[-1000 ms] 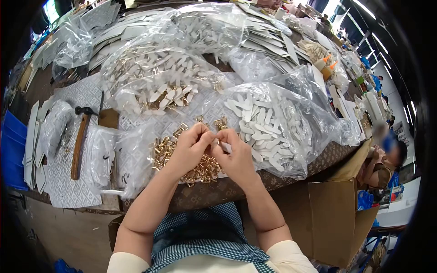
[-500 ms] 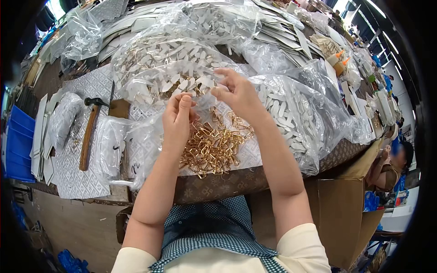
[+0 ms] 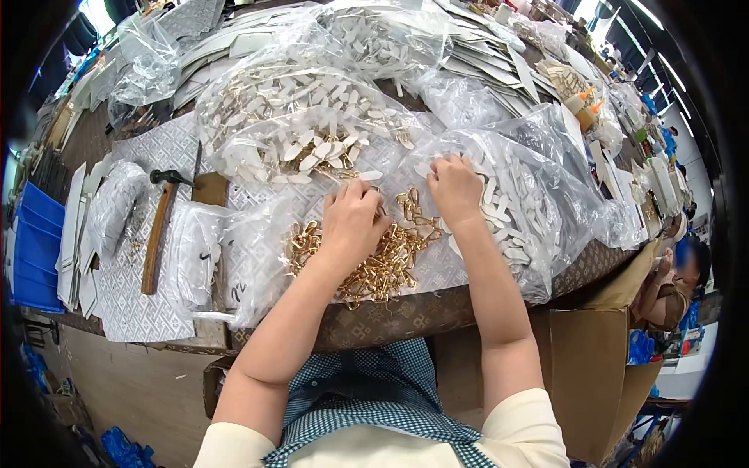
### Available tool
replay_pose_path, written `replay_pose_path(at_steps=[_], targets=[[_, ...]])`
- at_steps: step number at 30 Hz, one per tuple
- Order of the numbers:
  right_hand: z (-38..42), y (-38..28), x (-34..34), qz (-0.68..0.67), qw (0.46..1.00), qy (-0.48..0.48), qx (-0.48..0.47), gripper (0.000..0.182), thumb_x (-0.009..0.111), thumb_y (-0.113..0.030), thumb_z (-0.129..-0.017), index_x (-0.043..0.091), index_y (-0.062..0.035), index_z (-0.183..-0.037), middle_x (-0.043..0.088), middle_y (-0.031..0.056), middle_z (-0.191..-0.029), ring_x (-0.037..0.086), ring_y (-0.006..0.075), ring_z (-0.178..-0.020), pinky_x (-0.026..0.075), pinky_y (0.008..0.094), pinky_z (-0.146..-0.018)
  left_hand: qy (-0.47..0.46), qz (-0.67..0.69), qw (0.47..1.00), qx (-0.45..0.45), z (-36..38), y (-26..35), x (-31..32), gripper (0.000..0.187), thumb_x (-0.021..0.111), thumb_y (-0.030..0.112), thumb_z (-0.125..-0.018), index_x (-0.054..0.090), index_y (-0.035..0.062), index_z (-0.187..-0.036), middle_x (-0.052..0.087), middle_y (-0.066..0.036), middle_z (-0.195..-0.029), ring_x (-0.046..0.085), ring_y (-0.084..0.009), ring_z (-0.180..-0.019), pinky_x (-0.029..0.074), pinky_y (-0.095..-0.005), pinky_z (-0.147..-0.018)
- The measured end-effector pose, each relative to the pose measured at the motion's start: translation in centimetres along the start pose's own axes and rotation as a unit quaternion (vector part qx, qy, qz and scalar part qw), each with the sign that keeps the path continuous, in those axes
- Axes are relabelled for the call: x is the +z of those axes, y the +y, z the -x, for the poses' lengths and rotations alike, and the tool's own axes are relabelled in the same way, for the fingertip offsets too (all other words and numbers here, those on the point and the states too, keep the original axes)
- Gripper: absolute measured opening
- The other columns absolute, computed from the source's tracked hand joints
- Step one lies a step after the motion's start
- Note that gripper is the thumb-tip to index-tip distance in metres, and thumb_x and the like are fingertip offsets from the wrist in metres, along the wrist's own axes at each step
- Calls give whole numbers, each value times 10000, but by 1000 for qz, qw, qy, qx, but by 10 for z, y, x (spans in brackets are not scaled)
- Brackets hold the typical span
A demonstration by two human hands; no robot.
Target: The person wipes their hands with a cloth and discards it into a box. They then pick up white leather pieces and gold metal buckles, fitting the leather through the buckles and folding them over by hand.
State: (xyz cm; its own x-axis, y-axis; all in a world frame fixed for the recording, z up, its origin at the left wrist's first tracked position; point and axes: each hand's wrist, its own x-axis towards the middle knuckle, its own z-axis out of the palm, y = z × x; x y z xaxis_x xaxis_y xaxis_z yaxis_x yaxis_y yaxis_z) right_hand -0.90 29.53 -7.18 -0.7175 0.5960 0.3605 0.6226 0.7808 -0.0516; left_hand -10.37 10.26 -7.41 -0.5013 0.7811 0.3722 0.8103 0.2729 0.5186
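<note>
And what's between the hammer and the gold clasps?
Crumpled clear plastic lies between the hammer and the gold clasps, as the head view shows.

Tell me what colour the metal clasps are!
The metal clasps are shiny gold, clearest in the head view.

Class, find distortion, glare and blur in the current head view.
Head view: fisheye distortion apparently bows the brown patterned table edge; head view: glare streaks the clear crumpled plastic bag, upper left; head view: a blurred patch overlaps the brown-clad person.
</note>
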Motion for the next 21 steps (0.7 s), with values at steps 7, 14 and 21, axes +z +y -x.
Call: replay_pose_path(at_steps=[7,14,21], targets=[[24,-15,-17,-211,966,129,-71,112,641,-65,-817,635,-33,-925,660,91,-853,636,260,-828,510,383,-732,-57,382,907,-169,1,-9,-19,174,732,117,-838,605,32,-923,646,-65,-931,651,-162,-827,504,-328,-729],[75,-44,-65,-485,873,3,51,180,556,-154,-965,633,-6,-1034,648,140,-808,625,223,-712,480,337,-665,-32,724,653,-220,3,-5,-30,140,629,85,-948,633,8,-1065,650,-43,-909,673,-141,-754,575,-273,-694],[101,-57,-61,-622,778,-28,78,212,583,-156,-988,655,-8,-1122,636,31,-925,586,84,-786,463,240,-681,-82,728,648,-210,6,-2,-22,132,683,98,-918,660,15,-1018,683,-55,-880,692,-145,-752,596,-267,-691]])
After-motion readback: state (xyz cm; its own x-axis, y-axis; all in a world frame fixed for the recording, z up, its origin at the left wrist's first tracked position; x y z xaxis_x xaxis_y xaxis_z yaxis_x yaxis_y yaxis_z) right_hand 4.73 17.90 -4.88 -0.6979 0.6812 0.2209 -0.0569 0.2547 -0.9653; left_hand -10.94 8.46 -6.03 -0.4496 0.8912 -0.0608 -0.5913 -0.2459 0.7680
